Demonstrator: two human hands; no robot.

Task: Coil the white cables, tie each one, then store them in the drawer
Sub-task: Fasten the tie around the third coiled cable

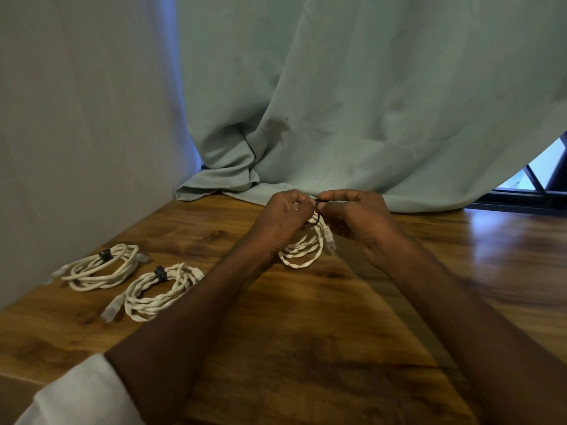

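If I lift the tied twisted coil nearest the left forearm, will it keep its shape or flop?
The twisted coil would probably stay bundled, since a black tie cinches its loops. The untied side may sag, and the plug end sticking out would likely dangle.

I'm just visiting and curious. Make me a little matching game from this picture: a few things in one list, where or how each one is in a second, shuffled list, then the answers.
Things:
1. far-left coil
2. twisted coil
3. third coil
4. green cloth

States:
A. hangs behind the table
B. held up in both hands
C. tied, nearest the wall
D. tied, lies between the other two coils

Pairs: 1-C, 2-D, 3-B, 4-A
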